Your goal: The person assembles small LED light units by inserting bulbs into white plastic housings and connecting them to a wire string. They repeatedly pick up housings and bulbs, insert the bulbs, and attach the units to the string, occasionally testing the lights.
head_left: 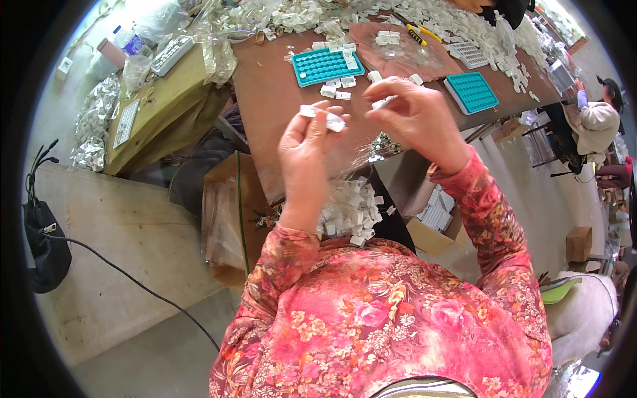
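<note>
My left hand [305,142] pinches a small white plastic piece [324,118] between thumb and fingers, above the near part of the brown table [265,99]. To its right, my right hand [421,113] is curled, with another small white piece [383,102] between its thumb and forefinger. The two hands are apart. Just beyond them stands a teal tray [328,67] with rows of round pockets and some white pieces on its right side. Loose white pieces [337,87] lie at its near edge. A heap of white pieces [352,209] rests in my lap.
A second teal tray [472,93] sits at the right. Yellow-and-black pliers [417,35] lie on a pinkish cloth [434,65]. White pieces pile along the table's far side. An open carton [431,235] stands below, right. Another person [600,119] sits at far right.
</note>
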`<state>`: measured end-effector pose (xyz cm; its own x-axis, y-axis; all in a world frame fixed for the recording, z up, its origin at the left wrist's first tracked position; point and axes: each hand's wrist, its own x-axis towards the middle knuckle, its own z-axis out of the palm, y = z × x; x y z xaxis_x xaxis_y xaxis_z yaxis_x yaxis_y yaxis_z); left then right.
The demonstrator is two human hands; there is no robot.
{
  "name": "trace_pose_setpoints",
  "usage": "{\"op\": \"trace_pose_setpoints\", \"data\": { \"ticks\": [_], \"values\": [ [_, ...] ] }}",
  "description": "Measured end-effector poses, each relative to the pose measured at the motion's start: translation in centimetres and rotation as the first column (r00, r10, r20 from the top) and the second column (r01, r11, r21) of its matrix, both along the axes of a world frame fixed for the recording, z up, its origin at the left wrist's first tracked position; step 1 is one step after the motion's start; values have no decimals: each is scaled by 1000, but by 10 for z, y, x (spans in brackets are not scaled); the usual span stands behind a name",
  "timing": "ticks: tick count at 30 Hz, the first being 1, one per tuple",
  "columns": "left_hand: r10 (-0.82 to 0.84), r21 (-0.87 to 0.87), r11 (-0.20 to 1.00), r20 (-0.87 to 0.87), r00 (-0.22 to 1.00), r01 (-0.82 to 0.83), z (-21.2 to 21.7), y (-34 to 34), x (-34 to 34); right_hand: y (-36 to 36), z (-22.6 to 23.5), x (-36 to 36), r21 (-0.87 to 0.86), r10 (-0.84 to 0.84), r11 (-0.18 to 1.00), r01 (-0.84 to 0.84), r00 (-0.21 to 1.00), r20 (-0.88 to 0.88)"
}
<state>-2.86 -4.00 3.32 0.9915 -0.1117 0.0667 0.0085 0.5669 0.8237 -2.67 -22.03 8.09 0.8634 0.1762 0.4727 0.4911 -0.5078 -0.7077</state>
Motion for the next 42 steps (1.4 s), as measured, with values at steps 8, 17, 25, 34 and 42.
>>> {"op": "trace_pose_setpoints", "data": {
  "ticks": [8, 17, 25, 34, 42],
  "values": [
    [-28, -11, 1000, -135, 990, 26, -21, 28, -10, -31, -53, -41, -312, -220, 938, 153, 957, -191],
    [-58, 48, 997, -101, 993, 63, -26, 37, -14, -24, -30, -44, -116, -208, 975, 190, 964, -167],
    [16, 124, 992, -85, 996, -6, -32, 43, -11, 8, -17, 12, 384, 155, 923, 28, 887, -436],
    [34, 77, 997, -69, 997, -29, -35, 53, -5, 54, -18, 7, 798, 547, 602, 29, 713, -439],
    [26, 37, 999, -17, 1000, -25, -24, 58, -10, 67, -9, -5, 799, 591, 602, 3, 672, -447]
  ]
}}
